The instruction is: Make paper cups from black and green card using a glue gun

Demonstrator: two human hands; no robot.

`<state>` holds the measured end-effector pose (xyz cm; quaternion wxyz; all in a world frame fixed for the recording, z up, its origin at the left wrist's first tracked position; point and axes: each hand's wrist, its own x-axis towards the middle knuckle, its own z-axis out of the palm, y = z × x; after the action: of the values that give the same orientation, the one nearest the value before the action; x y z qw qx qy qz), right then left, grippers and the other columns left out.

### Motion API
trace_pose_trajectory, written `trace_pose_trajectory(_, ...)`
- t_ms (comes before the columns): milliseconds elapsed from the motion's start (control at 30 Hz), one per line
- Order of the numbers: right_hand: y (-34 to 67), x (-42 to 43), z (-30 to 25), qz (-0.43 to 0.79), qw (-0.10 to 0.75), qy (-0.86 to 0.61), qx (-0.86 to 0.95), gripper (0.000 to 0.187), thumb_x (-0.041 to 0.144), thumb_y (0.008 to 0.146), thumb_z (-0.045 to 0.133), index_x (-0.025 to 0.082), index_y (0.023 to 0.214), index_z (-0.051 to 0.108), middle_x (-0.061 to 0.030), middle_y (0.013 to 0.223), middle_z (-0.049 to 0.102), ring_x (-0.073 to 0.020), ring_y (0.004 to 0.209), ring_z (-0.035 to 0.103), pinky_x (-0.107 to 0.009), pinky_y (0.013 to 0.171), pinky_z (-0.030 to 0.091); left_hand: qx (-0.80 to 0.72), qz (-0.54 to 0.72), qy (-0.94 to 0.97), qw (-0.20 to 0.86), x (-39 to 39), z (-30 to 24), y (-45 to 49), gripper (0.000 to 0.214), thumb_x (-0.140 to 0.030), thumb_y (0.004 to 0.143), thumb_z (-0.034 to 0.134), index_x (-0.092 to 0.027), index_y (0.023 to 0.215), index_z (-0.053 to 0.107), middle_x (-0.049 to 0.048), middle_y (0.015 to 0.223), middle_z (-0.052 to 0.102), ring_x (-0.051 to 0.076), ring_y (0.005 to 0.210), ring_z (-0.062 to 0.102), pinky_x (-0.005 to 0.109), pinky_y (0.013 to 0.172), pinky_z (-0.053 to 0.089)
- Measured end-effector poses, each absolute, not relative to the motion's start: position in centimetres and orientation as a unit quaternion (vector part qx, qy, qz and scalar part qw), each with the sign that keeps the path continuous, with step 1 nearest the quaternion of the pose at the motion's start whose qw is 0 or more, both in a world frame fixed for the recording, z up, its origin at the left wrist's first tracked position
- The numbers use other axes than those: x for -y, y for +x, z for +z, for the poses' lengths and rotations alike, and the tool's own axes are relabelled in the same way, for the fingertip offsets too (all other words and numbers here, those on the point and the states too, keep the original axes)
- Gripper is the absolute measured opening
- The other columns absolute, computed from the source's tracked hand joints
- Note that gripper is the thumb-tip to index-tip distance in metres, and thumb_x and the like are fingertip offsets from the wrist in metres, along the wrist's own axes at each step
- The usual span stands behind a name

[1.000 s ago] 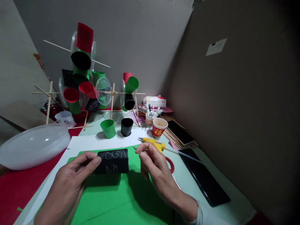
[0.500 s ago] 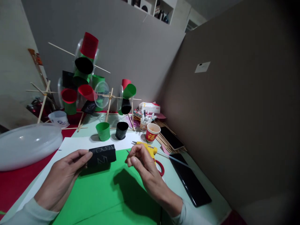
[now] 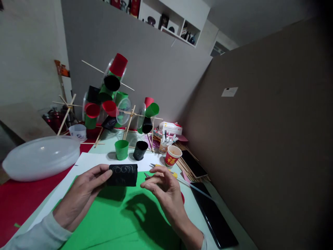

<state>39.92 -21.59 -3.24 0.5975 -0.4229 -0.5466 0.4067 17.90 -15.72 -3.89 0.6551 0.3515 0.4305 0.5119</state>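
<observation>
My left hand [image 3: 84, 192] grips one end of a rolled black paper tube [image 3: 122, 175] with pale markings, thumb on top, held level above a green sheet [image 3: 111, 220]. To the tube's right, my right hand [image 3: 163, 189] hangs with fingers curled but apart, holding nothing. Behind that hand lies a yellow glue gun [image 3: 173, 173] with a clear glue stick, partly hidden. Scissor tips show left of the fingers, and a bit of red handle [image 3: 182, 198] shows past the wrist. A green paper cup [image 3: 121, 150] and a black paper cup [image 3: 140, 150] stand beyond the tube.
A stick frame carrying red, green and black cups [image 3: 111, 83] rises at the back. At the left sits a large translucent plastic lid [image 3: 41, 158]. Rightward are a red paper cup [image 3: 172, 156], a pen cup [image 3: 163, 147], a black phone [image 3: 194, 163] and a black tablet [image 3: 214, 217].
The view has shifted, lifting slightly and turning left. The black tube has turned in my left hand, its end facing less upward. My right hand's fingers have spread a little.
</observation>
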Motion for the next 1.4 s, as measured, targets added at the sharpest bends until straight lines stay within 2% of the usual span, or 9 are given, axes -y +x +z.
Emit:
trace_pose_trajectory(200, 39.9, 22.4, -3.3, 0.414, 0.566, -0.425, 0.573, 0.025, 0.044, 0.099, 0.065, 0.023, 0.113, 0.064, 0.0011, 0.074, 0.07, -0.0169, 0.077, 0.066, -0.029, 0.077, 0.047, -0.416, 0.485, 0.362, 0.679, 16.5, -3.7, 17.9, 0.049, -0.045, 0.053, 0.101, -0.023, 0.085, 0.071, -0.0007, 0.085, 0.069, 0.016, 0.083, 0.063, 0.021, 0.072, 0.055)
trace_pose_trajectory(367, 39.8, 22.3, -4.0, 0.418, 0.566, -0.457, 0.543, 0.035, 0.057, 0.101, 0.056, 0.023, 0.105, 0.054, 0.0074, 0.064, 0.046, -0.0127, 0.06, 0.044, -0.024, 0.058, 0.037, -0.416, 0.485, 0.371, 0.674, 16.5, -3.8, 17.8, 0.053, -0.05, 0.05, 0.1, -0.023, 0.081, 0.067, -0.0038, 0.083, 0.064, 0.014, 0.077, 0.059, 0.019, 0.067, 0.052)
trace_pose_trajectory(500, 39.9, 22.0, -4.1, 0.414, 0.548, -0.453, 0.568, 0.035, 0.057, 0.101, 0.057, 0.022, 0.103, 0.055, 0.0086, 0.063, 0.038, -0.0119, 0.056, 0.038, -0.024, 0.054, 0.032, -0.409, 0.471, 0.393, 0.676, 16.6, -3.5, 17.9, 0.046, -0.049, 0.056, 0.098, -0.023, 0.08, 0.067, -0.0036, 0.077, 0.065, 0.014, 0.072, 0.057, 0.02, 0.062, 0.051)
trace_pose_trajectory(633, 40.2, 22.2, -3.7, 0.369, 0.547, -0.444, 0.606, 0.024, 0.046, 0.1, 0.064, 0.023, 0.102, 0.061, 0.0038, 0.076, 0.051, -0.0128, 0.065, 0.046, -0.026, 0.062, 0.038, -0.409, 0.462, 0.41, 0.671, 17.0, -3.5, 18.1, 0.041, -0.049, 0.064, 0.095, -0.024, 0.083, 0.069, -0.0022, 0.08, 0.069, 0.016, 0.076, 0.062, 0.023, 0.066, 0.053)
trace_pose_trajectory(733, 40.5, 22.5, -3.2, 0.349, 0.536, -0.444, 0.628, 0.02, 0.043, 0.104, 0.059, 0.024, 0.1, 0.064, -0.0002, 0.091, 0.059, -0.0148, 0.077, 0.054, -0.028, 0.072, 0.042, -0.415, 0.469, 0.413, 0.661, 17.1, -3.3, 18.4, 0.045, -0.052, 0.056, 0.098, -0.022, 0.076, 0.07, -0.0017, 0.076, 0.068, 0.015, 0.071, 0.06, 0.021, 0.062, 0.051)
trace_pose_trajectory(833, 40.7, 22.7, -2.9, 0.353, 0.537, -0.441, 0.627, 0.021, 0.042, 0.106, 0.057, 0.025, 0.099, 0.065, 0.0003, 0.09, 0.058, -0.0162, 0.083, 0.055, -0.029, 0.076, 0.042, -0.419, 0.48, 0.405, 0.656, 17.1, -2.9, 18.6, 0.051, -0.055, 0.046, 0.1, -0.021, 0.072, 0.072, -0.0009, 0.073, 0.068, 0.014, 0.068, 0.059, 0.02, 0.059, 0.051)
trace_pose_trajectory(967, 40.8, 22.7, -2.9, 0.344, 0.535, -0.433, 0.638, 0.018, 0.039, 0.105, 0.057, 0.025, 0.096, 0.064, 0.0004, 0.092, 0.059, -0.0178, 0.089, 0.055, -0.03, 0.083, 0.041, -0.416, 0.491, 0.379, 0.665, 16.8, -2.9, 18.5, 0.052, -0.052, 0.044, 0.102, -0.021, 0.075, 0.076, 0.001, 0.078, 0.073, 0.015, 0.073, 0.063, 0.019, 0.063, 0.054)
trace_pose_trajectory(1167, 40.6, 22.2, -3.2, 0.373, 0.549, -0.429, 0.613, 0.013, 0.037, 0.1, 0.063, 0.024, 0.098, 0.064, -0.0008, 0.095, 0.058, -0.0185, 0.089, 0.053, -0.03, 0.08, 0.041, -0.413, 0.497, 0.349, 0.679, 15.8, -3.9, 18.2, 0.052, -0.045, 0.041, 0.105, -0.019, 0.077, 0.077, 0.0041, 0.081, 0.075, 0.017, 0.082, 0.066, 0.017, 0.069, 0.057)
trace_pose_trajectory(1400, 40.7, 21.5, -4.0, 0.379, 0.596, -0.435, 0.559, 0.013, 0.036, 0.097, 0.063, 0.025, 0.103, 0.065, 0.0006, 0.091, 0.056, -0.0158, 0.082, 0.051, -0.028, 0.074, 0.042, -0.412, 0.472, 0.321, 0.71, 15.6, -4.6, 18.1, 0.051, -0.036, 0.043, 0.105, -0.019, 0.084, 0.08, 0.0075, 0.092, 0.078, 0.021, 0.089, 0.071, 0.023, 0.077, 0.063)
